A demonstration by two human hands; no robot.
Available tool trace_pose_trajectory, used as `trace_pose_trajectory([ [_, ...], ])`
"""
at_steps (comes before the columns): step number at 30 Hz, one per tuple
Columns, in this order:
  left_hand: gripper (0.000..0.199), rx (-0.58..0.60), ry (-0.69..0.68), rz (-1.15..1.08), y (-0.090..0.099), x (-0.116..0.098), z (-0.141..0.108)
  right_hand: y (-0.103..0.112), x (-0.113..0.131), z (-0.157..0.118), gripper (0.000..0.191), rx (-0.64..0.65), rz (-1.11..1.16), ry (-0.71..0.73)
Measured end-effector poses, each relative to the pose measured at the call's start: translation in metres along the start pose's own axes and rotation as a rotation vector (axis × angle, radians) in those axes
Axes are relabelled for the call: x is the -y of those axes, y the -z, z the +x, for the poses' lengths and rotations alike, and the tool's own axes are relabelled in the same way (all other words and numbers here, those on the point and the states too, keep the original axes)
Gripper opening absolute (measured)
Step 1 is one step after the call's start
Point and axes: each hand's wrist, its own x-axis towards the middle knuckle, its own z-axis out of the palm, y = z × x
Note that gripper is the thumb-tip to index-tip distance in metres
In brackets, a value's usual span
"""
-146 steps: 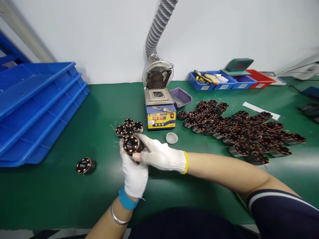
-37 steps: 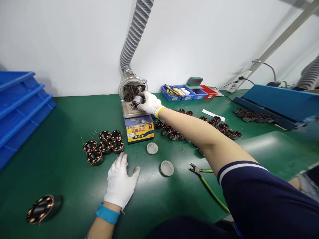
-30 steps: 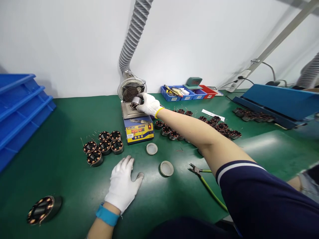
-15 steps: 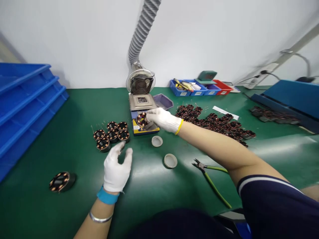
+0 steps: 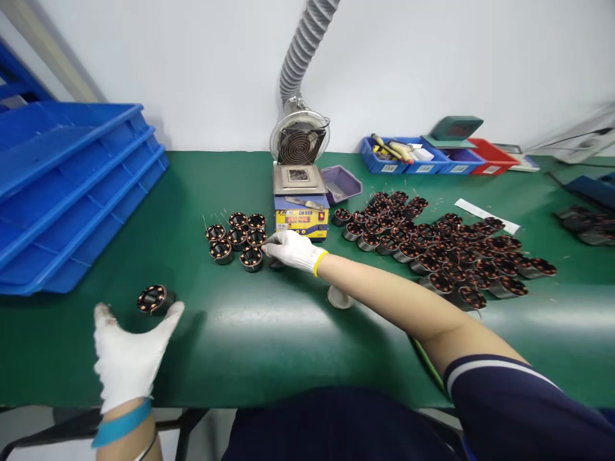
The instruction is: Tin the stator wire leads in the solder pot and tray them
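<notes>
My left hand [image 5: 132, 358], in a white glove, holds nothing. Its thumb and fingers are spread just in front of a single copper-wound ring part [image 5: 152, 299] lying at the left. My gloved right hand [image 5: 270, 253] is at the right edge of a cluster of several similar parts [image 5: 237, 239]. Its fingertips are beside the front-right part [image 5: 251, 258], a little apart and with nothing seen between them. Behind the right hand stands a yellow and blue heating unit [image 5: 301, 221] with tweezers [image 5: 305, 203] lying on it.
Blue trays [image 5: 81, 211] are stacked at the left. Many wound parts [image 5: 416, 240] cover the right side. Small bins [image 5: 425, 168] line the wall. A pale dish [image 5: 340, 297] and a green plier handle [image 5: 429, 365] are partly under my right arm.
The view has shifted. My right hand has carried a wound part from the heating unit leftward to the cluster and let it go. My left hand has moved left to the single part.
</notes>
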Motion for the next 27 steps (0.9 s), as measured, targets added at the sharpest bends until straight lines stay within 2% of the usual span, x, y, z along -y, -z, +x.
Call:
trace_pose_trajectory([
  [3, 0.121, 0.168, 0.097, 0.134, -0.007, 0.004, 0.020, 0.002, -0.010, -0.029, 0.037, -0.017, 0.086, 0.048],
  [5, 0.107, 0.223, 0.062, 0.177, -0.012, 0.000, 0.034, 0.000, -0.014, -0.058, 0.042, 0.067, 0.154, 0.046],
  [7, 0.088, 0.226, 0.075, 0.160, -0.015, -0.006, 0.039, -0.005, -0.019, -0.087, 0.043, 0.192, 0.255, 0.023],
  [9, 0.073, 0.215, 0.091, 0.077, -0.016, -0.014, 0.031, -0.015, -0.022, -0.111, 0.042, 0.299, 0.396, 0.003],
  [11, 0.064, 0.231, 0.032, -0.097, -0.020, -0.027, 0.007, -0.028, -0.026, -0.125, 0.048, 0.339, 0.560, -0.010],
  [12, 0.061, 0.276, -0.038, -0.202, -0.024, -0.035, -0.010, -0.035, -0.027, -0.128, 0.057, 0.330, 0.641, -0.018],
  [13, 0.060, 0.370, -0.137, -0.319, -0.028, -0.044, -0.028, -0.042, -0.028, -0.130, 0.068, 0.312, 0.719, -0.021],
  [14, 0.061, 0.459, -0.246, -0.398, -0.034, -0.055, -0.046, -0.048, -0.029, -0.129, 0.077, 0.273, 0.798, -0.017],
  [15, 0.059, 0.494, -0.381, -0.421, -0.040, -0.066, -0.063, -0.053, -0.031, -0.127, 0.083, 0.215, 0.866, 0.000],
  [16, 0.054, 0.490, -0.549, -0.410, -0.046, -0.078, -0.078, -0.056, -0.033, -0.125, 0.082, 0.147, 0.915, 0.028],
  [17, 0.047, 0.433, -0.679, -0.430, -0.053, -0.091, -0.090, -0.057, -0.037, -0.123, 0.077, 0.080, 0.942, 0.063],
  [18, 0.042, 0.396, -0.745, -0.470, -0.059, -0.102, -0.099, -0.056, -0.041, -0.121, 0.071, 0.019, 0.950, 0.098],
  [19, 0.041, 0.423, -0.769, -0.510, -0.064, -0.113, -0.104, -0.054, -0.046, -0.120, 0.066, -0.036, 0.945, 0.127],
  [20, 0.044, 0.497, -0.753, -0.550, -0.069, -0.122, -0.108, -0.051, -0.052, -0.120, 0.064, -0.071, 0.936, 0.145],
  [22, 0.056, 0.744, -0.675, -0.593, -0.077, -0.133, -0.109, -0.046, -0.063, -0.121, 0.066, -0.086, 0.919, 0.159],
  [24, 0.070, 0.969, -0.620, -0.603, -0.084, -0.134, -0.105, -0.042, -0.070, -0.122, 0.065, -0.061, 0.930, 0.160],
  [25, 0.072, 1.032, -0.617, -0.604, -0.087, -0.131, -0.102, -0.042, -0.072, -0.123, 0.062, -0.028, 0.947, 0.154],
  [27, 0.068, 1.053, -0.672, -0.610, -0.095, -0.123, -0.098, -0.042, -0.074, -0.123, 0.056, 0.046, 1.002, 0.141],
])
